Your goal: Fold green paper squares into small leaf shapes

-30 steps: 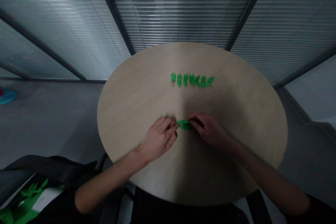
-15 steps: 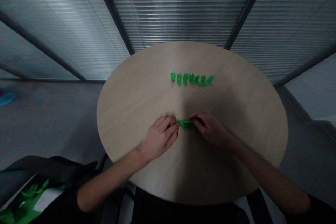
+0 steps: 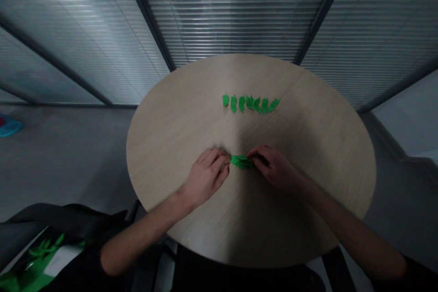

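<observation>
Your left hand (image 3: 207, 178), fingers pressed together, pinches one end of a green paper piece (image 3: 241, 162). Your right hand (image 3: 277, 169) pinches the other end with thumb and fingers. The piece lies between your hands, on the near half of a round wooden table (image 3: 178, 146). Farther off on the tabletop, a row of seven green paper leaves (image 3: 249, 104) lies well apart from your hands. Beyond the table stand glass partitions with slatted blinds (image 3: 232, 9).

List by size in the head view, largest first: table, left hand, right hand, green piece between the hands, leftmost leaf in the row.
1. Table
2. Left hand and right hand: too alike to rank
3. Green piece
4. Leftmost leaf
</observation>
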### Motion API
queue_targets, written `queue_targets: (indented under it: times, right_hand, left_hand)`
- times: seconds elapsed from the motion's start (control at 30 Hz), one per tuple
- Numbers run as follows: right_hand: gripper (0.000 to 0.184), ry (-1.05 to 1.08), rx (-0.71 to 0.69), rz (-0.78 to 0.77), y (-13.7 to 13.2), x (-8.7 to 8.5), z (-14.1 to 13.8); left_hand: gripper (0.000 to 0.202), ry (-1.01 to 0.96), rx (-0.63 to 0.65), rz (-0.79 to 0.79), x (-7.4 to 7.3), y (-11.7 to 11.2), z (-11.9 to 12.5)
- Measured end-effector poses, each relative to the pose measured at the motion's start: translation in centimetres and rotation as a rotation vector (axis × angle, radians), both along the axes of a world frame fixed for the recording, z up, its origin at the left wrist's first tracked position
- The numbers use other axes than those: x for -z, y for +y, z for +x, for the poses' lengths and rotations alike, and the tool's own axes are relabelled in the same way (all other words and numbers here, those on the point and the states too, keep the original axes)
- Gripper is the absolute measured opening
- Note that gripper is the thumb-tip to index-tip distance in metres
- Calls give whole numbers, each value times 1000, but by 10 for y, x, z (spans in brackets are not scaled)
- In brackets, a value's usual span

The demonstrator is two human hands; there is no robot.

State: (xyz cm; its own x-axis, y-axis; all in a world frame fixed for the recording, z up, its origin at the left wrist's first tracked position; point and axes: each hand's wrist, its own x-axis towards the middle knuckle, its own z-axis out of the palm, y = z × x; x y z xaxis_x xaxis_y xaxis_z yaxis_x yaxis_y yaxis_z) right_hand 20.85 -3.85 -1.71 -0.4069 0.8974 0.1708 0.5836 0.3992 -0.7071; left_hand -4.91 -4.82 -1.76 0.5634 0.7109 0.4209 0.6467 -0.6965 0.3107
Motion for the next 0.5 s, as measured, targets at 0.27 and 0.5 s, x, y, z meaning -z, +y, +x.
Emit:
queue_targets:
  times: [0.27, 0.5]
  right_hand:
    - [18, -11, -18, 59, 1, 2, 0]
    - [18, -10, -15, 62, 1, 3, -1]
  left_hand:
    - [28, 78, 169, 71, -5, -4, 6]
    - [37, 153, 204, -3, -1, -2, 8]
